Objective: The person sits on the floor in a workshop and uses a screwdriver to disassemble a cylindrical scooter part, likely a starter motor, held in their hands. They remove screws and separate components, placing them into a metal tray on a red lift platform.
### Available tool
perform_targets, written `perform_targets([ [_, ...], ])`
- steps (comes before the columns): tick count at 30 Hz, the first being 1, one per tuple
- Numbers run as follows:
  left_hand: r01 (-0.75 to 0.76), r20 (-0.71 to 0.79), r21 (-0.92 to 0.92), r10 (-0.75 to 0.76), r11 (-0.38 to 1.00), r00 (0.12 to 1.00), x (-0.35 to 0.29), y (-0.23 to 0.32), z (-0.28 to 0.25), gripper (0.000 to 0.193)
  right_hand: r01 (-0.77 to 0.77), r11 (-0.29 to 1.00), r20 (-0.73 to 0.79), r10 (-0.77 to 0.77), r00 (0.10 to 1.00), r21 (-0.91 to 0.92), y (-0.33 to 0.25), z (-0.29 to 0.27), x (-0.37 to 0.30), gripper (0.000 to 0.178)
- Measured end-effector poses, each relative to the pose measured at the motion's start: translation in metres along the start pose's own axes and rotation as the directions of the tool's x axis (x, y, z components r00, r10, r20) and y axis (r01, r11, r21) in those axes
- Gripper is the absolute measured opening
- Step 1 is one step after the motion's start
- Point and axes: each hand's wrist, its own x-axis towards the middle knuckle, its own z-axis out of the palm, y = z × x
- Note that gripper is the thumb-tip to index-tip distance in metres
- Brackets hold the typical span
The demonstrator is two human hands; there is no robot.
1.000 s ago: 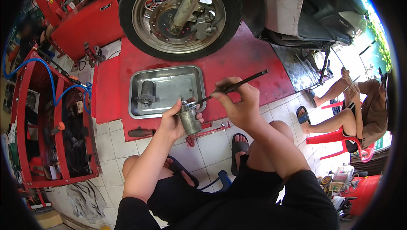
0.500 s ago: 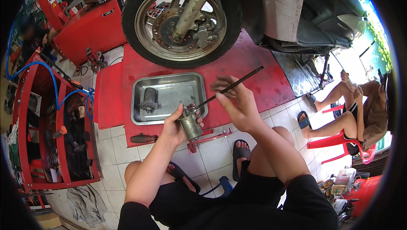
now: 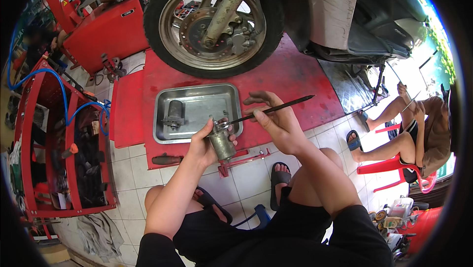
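Observation:
My left hand (image 3: 203, 145) is wrapped round a small cylindrical metal starter motor (image 3: 222, 145), held tilted over the near edge of the tray. My right hand (image 3: 276, 121) holds a long dark rod (image 3: 290, 103) between thumb and fingers, with the other fingers loosely raised. The rod's lower end meets the upper end of the motor; its free end points up to the right. What the rod's lower tip touches is hidden by the fingers. A second, similar motor (image 3: 174, 111) stands in the shallow metal tray (image 3: 207, 134).
A screwdriver (image 3: 167, 160) and a red metal tool (image 3: 246, 160) lie near the red platform's (image 3: 305, 89) front edge. Beyond stands a scooter's front wheel (image 3: 212, 25). At left is a red tool cart (image 3: 74, 168); at right another person sits on a red stool (image 3: 394, 168).
The rod has swung lower, its free end moving down and slightly right. My right fingers have shifted along with it. My left hand and the motor stay about where they were.

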Motion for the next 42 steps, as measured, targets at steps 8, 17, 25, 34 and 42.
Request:
perform_targets([
  [8, -0.001, 0.018, 0.024, 0.001, 1.000, 1.000, 0.000, 0.001, -0.004, 0.064, 0.061, 0.993, 0.059, -0.055, 0.997, -0.102, 0.005, -0.017, 0.002, 0.024],
  [17, -0.002, 0.015, 0.040, 0.001, 0.999, 1.000, -0.002, -0.002, 0.001, 0.053, 0.259, 0.912, 0.031, -0.262, 0.964, -0.318, 0.007, -0.011, 0.001, 0.014],
  [25, -0.005, 0.077, 0.038, 0.002, 0.999, 0.997, -0.004, -0.006, 0.010, 0.053, 0.272, 0.962, 0.030, -0.271, 0.962, -0.037, 0.011, 0.000, -0.009, 0.015],
  [34, -0.030, 0.070, 0.104, 0.023, 0.994, 0.997, -0.011, -0.006, 0.013, 0.050, 0.333, 0.933, 0.010, -0.335, 0.942, -0.136, 0.001, 0.013, -0.011, 0.008],
  [42, -0.286, -0.156, -0.024, 0.279, 0.958, 0.948, -0.004, 0.022, 0.019, 0.048, 0.200, 0.975, -0.157, -0.214, 0.964, -0.099, 0.048, 0.010, 0.014, 0.010],
])
